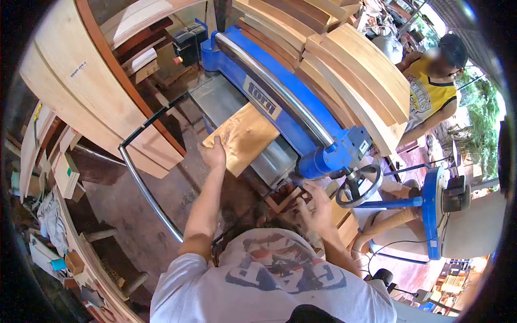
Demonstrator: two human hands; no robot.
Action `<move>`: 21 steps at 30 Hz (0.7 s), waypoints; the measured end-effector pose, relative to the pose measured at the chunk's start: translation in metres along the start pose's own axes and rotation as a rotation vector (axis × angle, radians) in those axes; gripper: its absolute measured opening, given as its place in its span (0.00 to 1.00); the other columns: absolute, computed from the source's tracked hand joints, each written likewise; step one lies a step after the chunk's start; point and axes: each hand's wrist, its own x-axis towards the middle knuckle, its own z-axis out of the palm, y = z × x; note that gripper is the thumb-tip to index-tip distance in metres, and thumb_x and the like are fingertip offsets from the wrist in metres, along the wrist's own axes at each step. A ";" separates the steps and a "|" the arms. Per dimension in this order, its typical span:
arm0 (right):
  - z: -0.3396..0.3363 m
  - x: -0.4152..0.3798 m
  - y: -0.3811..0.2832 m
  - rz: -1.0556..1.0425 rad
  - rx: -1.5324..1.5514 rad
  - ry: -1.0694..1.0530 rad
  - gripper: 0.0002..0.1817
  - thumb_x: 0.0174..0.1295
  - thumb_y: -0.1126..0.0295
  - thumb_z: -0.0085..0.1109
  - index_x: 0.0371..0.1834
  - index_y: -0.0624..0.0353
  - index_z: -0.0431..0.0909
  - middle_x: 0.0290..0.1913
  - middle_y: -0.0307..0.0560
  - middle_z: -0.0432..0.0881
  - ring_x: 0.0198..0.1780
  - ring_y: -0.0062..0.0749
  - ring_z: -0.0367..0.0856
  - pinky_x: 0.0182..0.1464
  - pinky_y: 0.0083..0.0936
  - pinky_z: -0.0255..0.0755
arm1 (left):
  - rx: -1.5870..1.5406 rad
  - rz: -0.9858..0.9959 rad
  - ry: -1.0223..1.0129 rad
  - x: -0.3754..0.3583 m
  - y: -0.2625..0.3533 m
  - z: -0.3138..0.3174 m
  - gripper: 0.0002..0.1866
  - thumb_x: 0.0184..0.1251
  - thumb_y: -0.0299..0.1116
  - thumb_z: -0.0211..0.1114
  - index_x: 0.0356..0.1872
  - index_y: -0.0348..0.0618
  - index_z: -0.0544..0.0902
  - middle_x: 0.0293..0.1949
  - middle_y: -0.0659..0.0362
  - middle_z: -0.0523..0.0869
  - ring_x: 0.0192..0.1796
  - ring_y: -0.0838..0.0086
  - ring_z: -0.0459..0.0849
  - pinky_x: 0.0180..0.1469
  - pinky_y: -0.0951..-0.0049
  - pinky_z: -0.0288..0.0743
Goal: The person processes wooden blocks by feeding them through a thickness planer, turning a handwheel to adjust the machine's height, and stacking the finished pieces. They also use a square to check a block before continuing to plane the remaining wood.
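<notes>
A wide, short wooden board lies across the metal bed of a blue thickness planer. Its far end meets the machine's front, below the label; whether it passes underneath is hard to tell. My left hand grips the board's near left edge, thumb on top and the other fingers mostly hidden below. To the right, my right hand is raised with fingers apart and nothing in it. It is close to the bed's right end and the planer's handwheel, apart from the board.
Curved stacked boards rest behind the planer. Long planks lean at the left beside a bent metal bar. A blue-framed machine with a hose stands right. Another person in a yellow top is at the far right.
</notes>
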 end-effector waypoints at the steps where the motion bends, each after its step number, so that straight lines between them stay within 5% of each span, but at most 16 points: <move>1: -0.004 0.009 -0.003 -0.022 -0.007 0.018 0.21 0.57 0.77 0.68 0.55 0.65 0.77 0.59 0.58 0.80 0.39 0.39 0.85 0.46 0.30 0.81 | 0.070 0.004 -0.044 -0.014 0.023 -0.018 0.46 0.67 0.48 0.67 0.74 0.23 0.57 0.72 0.31 0.65 0.75 0.43 0.63 0.77 0.53 0.55; 8: -0.080 0.079 -0.037 -0.162 0.045 0.197 0.21 0.53 0.82 0.68 0.53 0.66 0.79 0.55 0.60 0.83 0.41 0.36 0.86 0.45 0.31 0.81 | 0.047 0.448 0.083 -0.008 0.008 0.021 0.44 0.74 0.48 0.58 0.75 0.20 0.51 0.76 0.28 0.51 0.77 0.36 0.51 0.79 0.45 0.45; 9: -0.097 0.096 -0.042 -0.271 -0.012 0.210 0.21 0.53 0.82 0.68 0.53 0.66 0.79 0.56 0.62 0.83 0.42 0.38 0.86 0.47 0.32 0.81 | 0.116 0.479 0.198 0.018 -0.037 0.058 0.44 0.76 0.50 0.56 0.75 0.19 0.51 0.75 0.27 0.50 0.77 0.36 0.51 0.78 0.44 0.45; 12: -0.143 0.160 -0.050 -0.507 -0.212 0.278 0.21 0.55 0.78 0.69 0.54 0.66 0.79 0.52 0.63 0.84 0.50 0.54 0.85 0.56 0.42 0.78 | 0.066 0.513 0.190 0.018 -0.037 0.065 0.44 0.76 0.51 0.53 0.75 0.19 0.51 0.75 0.26 0.50 0.77 0.36 0.51 0.78 0.44 0.45; 15: -0.180 0.244 -0.067 -0.530 -0.441 0.388 0.31 0.55 0.66 0.73 0.62 0.64 0.75 0.56 0.58 0.81 0.54 0.51 0.82 0.58 0.40 0.75 | 0.079 0.520 0.230 0.019 -0.042 0.078 0.43 0.77 0.51 0.52 0.74 0.19 0.52 0.75 0.26 0.51 0.76 0.35 0.52 0.78 0.44 0.46; 16: -0.189 0.274 -0.072 -0.497 -0.326 0.375 0.35 0.54 0.64 0.74 0.65 0.62 0.73 0.60 0.59 0.79 0.58 0.53 0.79 0.63 0.42 0.71 | 0.083 0.524 0.248 0.022 -0.039 0.082 0.43 0.77 0.51 0.52 0.74 0.18 0.53 0.74 0.26 0.52 0.76 0.35 0.53 0.77 0.43 0.46; 19: -0.209 0.377 -0.065 -0.707 -0.623 0.450 0.48 0.51 0.57 0.79 0.74 0.60 0.64 0.69 0.60 0.72 0.69 0.54 0.71 0.70 0.43 0.66 | 0.054 0.500 0.213 0.003 -0.009 0.071 0.42 0.77 0.51 0.53 0.74 0.20 0.54 0.74 0.28 0.54 0.75 0.35 0.55 0.77 0.43 0.47; 21: -0.214 0.434 -0.050 -0.629 -0.702 0.388 0.53 0.47 0.54 0.80 0.76 0.59 0.61 0.71 0.64 0.69 0.72 0.59 0.67 0.73 0.47 0.61 | 0.063 0.467 0.236 -0.004 0.000 0.074 0.43 0.77 0.53 0.52 0.75 0.21 0.54 0.74 0.29 0.55 0.75 0.36 0.55 0.77 0.43 0.48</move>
